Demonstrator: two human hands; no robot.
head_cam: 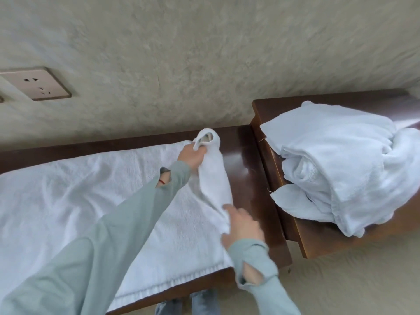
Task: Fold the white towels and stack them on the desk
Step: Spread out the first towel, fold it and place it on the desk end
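A large white towel lies spread flat over the dark wooden desk. Its right end is lifted off the desk. My left hand grips the far right corner, bunched and raised. The near right corner is pinched in my right hand. The towel edge hangs slack between the two hands. A pile of crumpled white towels sits on a second, slightly higher wooden surface to the right.
A textured beige wall runs behind the desk, with a power socket plate at upper left. Light carpet shows at lower right. Jeans-clad legs stand at the desk's front edge.
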